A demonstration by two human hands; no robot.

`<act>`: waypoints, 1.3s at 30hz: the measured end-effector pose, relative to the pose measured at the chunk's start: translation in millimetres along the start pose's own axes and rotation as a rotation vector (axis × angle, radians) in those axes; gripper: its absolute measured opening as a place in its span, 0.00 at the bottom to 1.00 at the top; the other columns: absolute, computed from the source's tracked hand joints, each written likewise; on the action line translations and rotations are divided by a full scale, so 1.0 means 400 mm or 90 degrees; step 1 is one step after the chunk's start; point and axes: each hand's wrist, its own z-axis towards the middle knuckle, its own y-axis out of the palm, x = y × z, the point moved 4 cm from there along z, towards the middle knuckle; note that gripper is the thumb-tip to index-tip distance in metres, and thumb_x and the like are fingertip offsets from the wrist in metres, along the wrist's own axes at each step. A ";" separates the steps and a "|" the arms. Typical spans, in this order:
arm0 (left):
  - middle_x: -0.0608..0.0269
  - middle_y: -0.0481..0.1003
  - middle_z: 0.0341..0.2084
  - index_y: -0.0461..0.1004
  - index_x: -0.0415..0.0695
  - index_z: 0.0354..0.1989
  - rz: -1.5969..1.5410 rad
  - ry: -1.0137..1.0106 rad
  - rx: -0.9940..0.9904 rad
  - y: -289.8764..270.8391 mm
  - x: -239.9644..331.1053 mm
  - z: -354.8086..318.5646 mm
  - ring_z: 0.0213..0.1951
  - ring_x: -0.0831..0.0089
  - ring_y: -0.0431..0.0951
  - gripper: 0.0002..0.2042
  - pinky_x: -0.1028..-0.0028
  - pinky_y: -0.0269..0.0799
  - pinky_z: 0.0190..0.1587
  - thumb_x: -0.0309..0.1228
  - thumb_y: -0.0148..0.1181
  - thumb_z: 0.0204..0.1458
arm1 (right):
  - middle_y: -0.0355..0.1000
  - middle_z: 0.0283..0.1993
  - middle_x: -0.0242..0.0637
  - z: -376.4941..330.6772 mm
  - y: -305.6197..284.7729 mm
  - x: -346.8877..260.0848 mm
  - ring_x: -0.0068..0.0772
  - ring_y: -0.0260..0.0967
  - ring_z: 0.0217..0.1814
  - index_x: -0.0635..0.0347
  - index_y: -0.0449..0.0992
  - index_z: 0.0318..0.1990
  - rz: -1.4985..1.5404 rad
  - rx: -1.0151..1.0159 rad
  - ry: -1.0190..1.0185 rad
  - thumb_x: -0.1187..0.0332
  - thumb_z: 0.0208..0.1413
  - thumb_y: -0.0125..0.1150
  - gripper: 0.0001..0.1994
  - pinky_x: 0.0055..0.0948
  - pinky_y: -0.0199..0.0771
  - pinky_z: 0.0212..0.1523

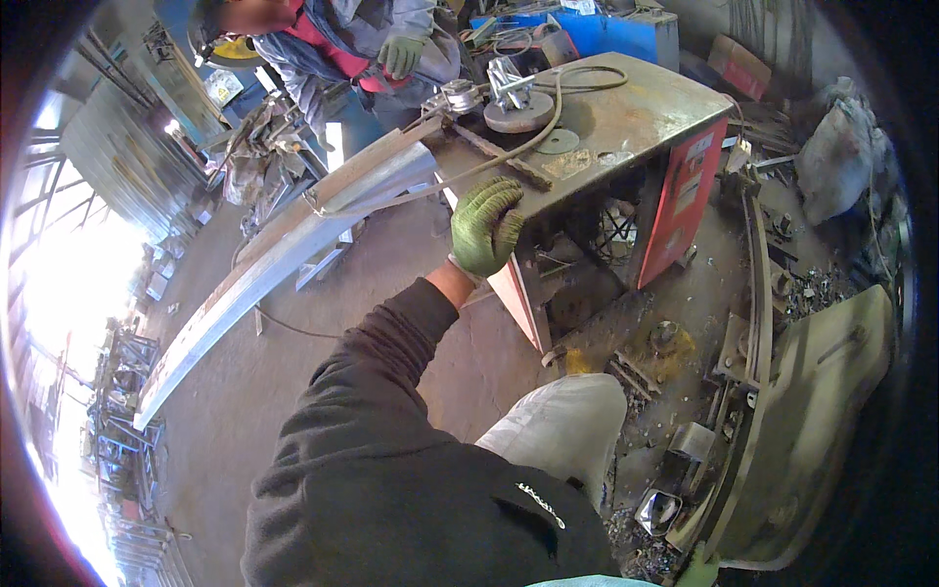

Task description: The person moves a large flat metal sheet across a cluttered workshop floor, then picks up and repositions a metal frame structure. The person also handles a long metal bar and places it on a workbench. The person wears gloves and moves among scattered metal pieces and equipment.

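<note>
My left hand (486, 227), in a green knitted glove, is closed with its fingers curled at the near left corner of a metal-topped table (646, 103). Whether it grips the corner or something small is hidden by the glove. Only a bit of my right hand (698, 569), also in a green glove, shows at the lower edge, beside the bottom of a large pale curved panel (812, 430); its fingers are hidden. On the tabletop lie a round metal plate (518, 112) with a metal clamp-like piece on it, a flat grey disc (558, 142) and a looped cable (548, 127).
Across the table a person in grey work clothes and gloves (401, 56) stands behind a long metal beam (284, 249) stretching left. The table has a red side panel (685, 201). Metal scraps (693, 440) litter the floor at right, near a grey sack (839, 157).
</note>
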 end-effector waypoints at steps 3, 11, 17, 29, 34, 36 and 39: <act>0.43 0.82 0.49 0.82 0.38 0.47 0.009 0.012 0.006 0.003 -0.003 -0.001 0.53 0.42 0.81 0.12 0.52 0.75 0.59 0.28 0.64 0.55 | 0.78 0.60 0.63 0.008 0.007 0.008 0.63 0.74 0.64 0.70 0.78 0.62 -0.017 0.005 -0.005 0.31 0.59 0.62 0.44 0.48 0.70 0.65; 0.45 0.82 0.48 0.82 0.38 0.46 0.003 0.008 0.016 0.008 -0.008 -0.004 0.52 0.43 0.81 0.13 0.52 0.75 0.59 0.27 0.65 0.53 | 0.78 0.58 0.65 0.010 0.008 0.002 0.64 0.75 0.62 0.71 0.80 0.59 0.012 0.013 -0.019 0.33 0.58 0.64 0.42 0.48 0.72 0.61; 0.45 0.82 0.49 0.82 0.38 0.47 0.008 0.005 0.017 0.009 -0.007 -0.007 0.53 0.43 0.81 0.14 0.52 0.75 0.59 0.26 0.65 0.52 | 0.81 0.53 0.63 -0.008 -0.004 -0.029 0.64 0.77 0.58 0.69 0.83 0.54 0.060 0.034 -0.047 0.33 0.58 0.64 0.40 0.49 0.73 0.59; 0.45 0.82 0.49 0.82 0.38 0.48 0.001 0.013 0.029 0.007 -0.006 -0.004 0.54 0.43 0.81 0.13 0.52 0.75 0.59 0.27 0.65 0.54 | 0.82 0.52 0.56 0.110 0.096 0.124 0.55 0.79 0.53 0.74 0.79 0.57 0.074 0.063 -0.042 0.44 0.60 0.69 0.35 0.44 0.75 0.56; 0.44 0.82 0.50 0.82 0.38 0.48 -0.012 -0.001 0.011 0.009 -0.011 -0.008 0.55 0.44 0.82 0.13 0.53 0.76 0.59 0.27 0.66 0.56 | 0.83 0.50 0.53 0.080 0.077 0.096 0.53 0.79 0.50 0.72 0.80 0.56 0.137 0.077 -0.071 0.49 0.60 0.70 0.31 0.43 0.76 0.54; 0.45 0.83 0.51 0.83 0.39 0.49 -0.029 -0.013 0.006 0.011 -0.016 -0.011 0.56 0.45 0.82 0.13 0.53 0.77 0.59 0.28 0.66 0.56 | 0.83 0.49 0.52 0.066 0.074 0.084 0.51 0.80 0.49 0.72 0.80 0.55 0.160 0.061 -0.042 0.51 0.60 0.71 0.28 0.43 0.76 0.53; 0.46 0.83 0.52 0.82 0.36 0.49 -0.035 -0.028 -0.018 0.014 -0.015 -0.011 0.57 0.50 0.81 0.13 0.57 0.73 0.63 0.32 0.61 0.65 | 0.83 0.42 0.55 0.049 0.060 0.061 0.58 0.81 0.43 0.67 0.82 0.51 0.094 0.133 -0.085 0.50 0.58 0.71 0.26 0.47 0.76 0.46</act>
